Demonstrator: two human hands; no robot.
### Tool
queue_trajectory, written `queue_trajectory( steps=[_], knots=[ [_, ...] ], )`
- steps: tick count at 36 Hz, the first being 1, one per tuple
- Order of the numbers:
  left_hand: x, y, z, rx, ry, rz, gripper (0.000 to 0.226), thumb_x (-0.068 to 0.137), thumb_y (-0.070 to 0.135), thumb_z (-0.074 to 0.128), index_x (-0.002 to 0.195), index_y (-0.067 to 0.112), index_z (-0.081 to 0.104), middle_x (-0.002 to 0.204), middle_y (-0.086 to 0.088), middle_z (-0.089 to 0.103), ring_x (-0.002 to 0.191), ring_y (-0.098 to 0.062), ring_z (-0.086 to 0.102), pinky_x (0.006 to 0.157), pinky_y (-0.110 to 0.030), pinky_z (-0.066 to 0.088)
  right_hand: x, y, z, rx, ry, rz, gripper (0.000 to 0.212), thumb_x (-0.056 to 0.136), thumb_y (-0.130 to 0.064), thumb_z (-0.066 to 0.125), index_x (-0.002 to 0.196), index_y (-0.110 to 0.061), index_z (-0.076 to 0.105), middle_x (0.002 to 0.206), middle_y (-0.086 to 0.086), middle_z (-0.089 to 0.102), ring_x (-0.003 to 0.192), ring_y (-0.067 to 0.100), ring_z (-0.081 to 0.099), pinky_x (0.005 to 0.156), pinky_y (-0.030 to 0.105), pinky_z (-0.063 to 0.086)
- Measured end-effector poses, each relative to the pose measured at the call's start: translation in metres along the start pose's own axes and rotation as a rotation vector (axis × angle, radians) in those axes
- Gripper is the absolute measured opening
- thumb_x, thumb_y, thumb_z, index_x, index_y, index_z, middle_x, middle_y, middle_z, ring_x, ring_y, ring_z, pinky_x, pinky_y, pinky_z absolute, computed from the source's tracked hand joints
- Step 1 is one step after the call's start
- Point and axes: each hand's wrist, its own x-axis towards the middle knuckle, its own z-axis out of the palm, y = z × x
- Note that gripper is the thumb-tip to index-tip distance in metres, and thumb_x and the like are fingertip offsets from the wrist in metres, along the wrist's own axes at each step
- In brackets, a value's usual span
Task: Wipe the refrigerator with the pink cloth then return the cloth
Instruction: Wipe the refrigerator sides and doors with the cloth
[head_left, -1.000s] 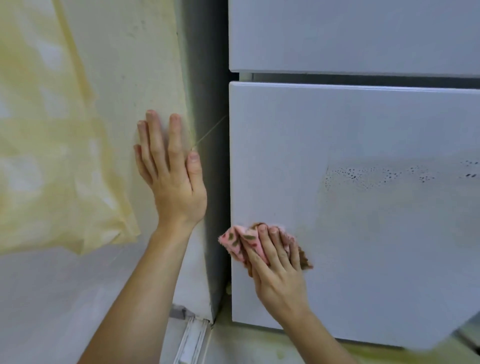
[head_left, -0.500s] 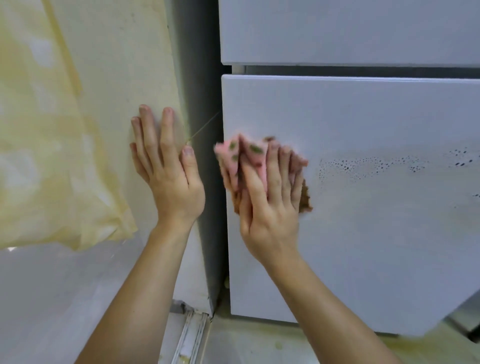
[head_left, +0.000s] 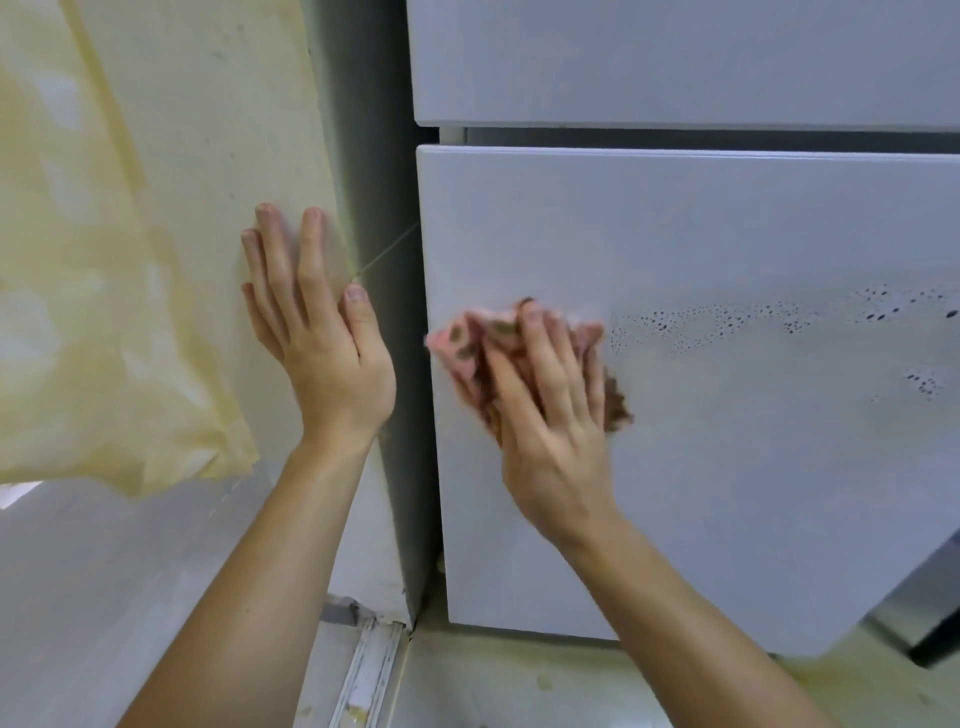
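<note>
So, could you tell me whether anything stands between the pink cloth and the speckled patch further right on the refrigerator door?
Nothing visible does. The right hand presses the pink cloth on the refrigerator door, and only bare door lies between it and the speckled patch.

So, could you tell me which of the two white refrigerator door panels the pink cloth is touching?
The lower white door panel, below the horizontal gap; the right hand presses the pink patterned cloth on it.
</note>
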Motion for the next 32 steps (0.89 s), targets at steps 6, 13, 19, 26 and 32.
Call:
queue_trajectory(
  steps=[6, 13, 19, 26, 32],
  knots=[
    [0.002, 0.000, -0.003, -0.002, -0.011, 0.011, 0.053, 0.107, 0.013, 0.045, 0.159, 0.007, 0.038, 0.168, -0.023, 0.025, 0.158, -0.038, 0.018, 0.128, -0.056, 0.014, 0.073, -0.008, -0.009, 0.100, 0.294, 0.170, 0.037, 0.103, 0.002, 0.060, 0.140, 0.001, 0.063, 0.157, 0.019, 0.034, 0.151, 0.039, 0.030, 0.130, 0.052, 0.016],
    [0.001, -0.002, -0.001, 0.006, -0.012, 0.033, 0.052, 0.109, 0.012, 0.045, 0.159, 0.007, 0.037, 0.168, -0.024, 0.025, 0.158, -0.041, 0.018, 0.128, -0.057, 0.015, -0.039, -0.008, 0.028, 0.017, -0.130, -0.108, 0.073, 0.087, 0.004, 0.069, 0.155, -0.014, 0.050, 0.169, 0.008, 0.024, 0.162, 0.021, 0.014, 0.131, 0.044, 0.010],
    [-0.001, 0.000, -0.003, 0.005, -0.027, 0.010, 0.054, 0.108, 0.012, 0.044, 0.161, 0.009, 0.034, 0.170, -0.022, 0.022, 0.159, -0.039, 0.015, 0.129, -0.053, 0.011, -0.107, 0.020, 0.014, -0.071, -0.570, -0.389, 0.082, 0.078, 0.006, 0.038, 0.156, -0.018, 0.049, 0.172, 0.000, 0.024, 0.162, 0.015, 0.008, 0.133, 0.037, 0.002],
    [-0.004, 0.001, -0.005, 0.012, -0.034, 0.011, 0.055, 0.108, 0.012, 0.044, 0.161, 0.008, 0.033, 0.170, -0.023, 0.021, 0.159, -0.039, 0.015, 0.129, -0.055, 0.012, -0.047, 0.033, -0.007, -0.011, -0.286, -0.262, 0.078, 0.078, 0.019, 0.040, 0.150, -0.007, 0.054, 0.167, 0.011, 0.031, 0.160, 0.024, 0.022, 0.131, 0.044, 0.016],
    [-0.006, 0.005, -0.004, 0.017, -0.043, -0.011, 0.061, 0.103, 0.010, 0.047, 0.162, 0.008, 0.032, 0.170, -0.022, 0.019, 0.160, -0.038, 0.014, 0.129, -0.054, 0.011, 0.052, 0.024, -0.026, -0.071, 0.142, 0.114, 0.066, 0.093, 0.018, 0.054, 0.156, 0.002, 0.041, 0.164, 0.027, 0.029, 0.155, 0.041, 0.020, 0.131, 0.048, 0.004]
  ],
)
